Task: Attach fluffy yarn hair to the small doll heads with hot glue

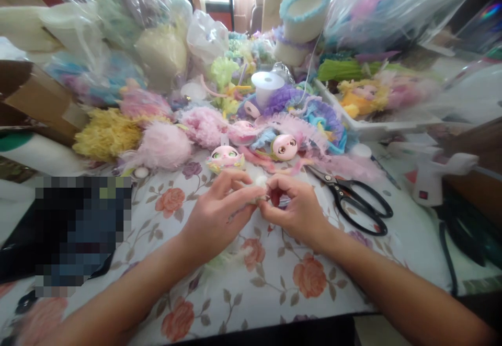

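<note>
My left hand (223, 202) and my right hand (292, 205) meet over the floral tablecloth (219, 304), fingertips pinched together. Between them is a small, pale, fluffy piece (260, 183), mostly covered by the fingers; its exact kind I cannot make out. Just beyond my left hand lies a doll face with green eyes (225, 156). A second doll face with brown eyes (285, 147) rests beyond my right hand. Black-handled scissors (355, 199) lie partly open to the right of my right hand.
Pink fluffy trim (162, 145) and yellow ruffles (107, 136) are heaped at the left. A white spool (267, 82) stands amid purple ruffles. At the right are a white tray (382, 126) of dolls and a white glue gun (429, 176). A pixelated dark object (82, 231) lies left.
</note>
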`<action>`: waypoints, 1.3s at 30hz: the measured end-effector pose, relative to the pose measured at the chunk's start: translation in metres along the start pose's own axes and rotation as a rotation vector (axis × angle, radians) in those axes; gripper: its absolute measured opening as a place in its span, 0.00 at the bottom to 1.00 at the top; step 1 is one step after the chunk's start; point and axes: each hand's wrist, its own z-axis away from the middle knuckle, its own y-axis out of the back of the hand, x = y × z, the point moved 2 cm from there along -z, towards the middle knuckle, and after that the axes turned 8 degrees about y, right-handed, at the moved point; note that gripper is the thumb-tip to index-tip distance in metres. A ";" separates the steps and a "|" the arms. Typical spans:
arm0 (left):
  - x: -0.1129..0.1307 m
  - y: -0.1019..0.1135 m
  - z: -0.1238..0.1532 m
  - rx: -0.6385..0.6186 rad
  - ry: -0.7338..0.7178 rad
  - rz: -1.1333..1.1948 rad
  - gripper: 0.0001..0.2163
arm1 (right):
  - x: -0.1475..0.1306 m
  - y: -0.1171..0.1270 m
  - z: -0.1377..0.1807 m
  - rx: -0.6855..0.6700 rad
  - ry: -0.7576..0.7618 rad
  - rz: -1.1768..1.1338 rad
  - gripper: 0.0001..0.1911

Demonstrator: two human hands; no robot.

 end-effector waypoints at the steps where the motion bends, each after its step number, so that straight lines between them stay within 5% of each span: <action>1: 0.000 0.000 0.000 0.013 -0.011 -0.006 0.19 | -0.001 0.000 0.000 0.007 -0.006 -0.014 0.05; 8: 0.001 0.003 -0.001 -0.054 0.107 0.001 0.11 | -0.002 -0.001 0.001 -0.022 -0.162 -0.227 0.06; 13: 0.003 0.003 -0.002 -0.065 0.222 0.069 0.07 | -0.002 0.000 0.001 -0.032 -0.141 -0.254 0.08; 19: 0.006 0.007 -0.007 -0.057 0.508 0.280 0.05 | -0.003 0.002 0.000 -0.024 -0.067 -0.206 0.07; 26: 0.003 0.010 -0.010 -0.212 0.766 0.580 0.07 | 0.003 0.007 0.000 0.069 -0.079 -0.237 0.08; 31: 0.000 0.008 -0.010 -0.219 0.788 0.647 0.08 | 0.002 0.006 0.000 -0.004 -0.077 -0.197 0.14; 39: -0.001 0.006 -0.010 -0.167 0.774 0.607 0.09 | 0.004 -0.001 0.001 -0.073 -0.170 -0.235 0.05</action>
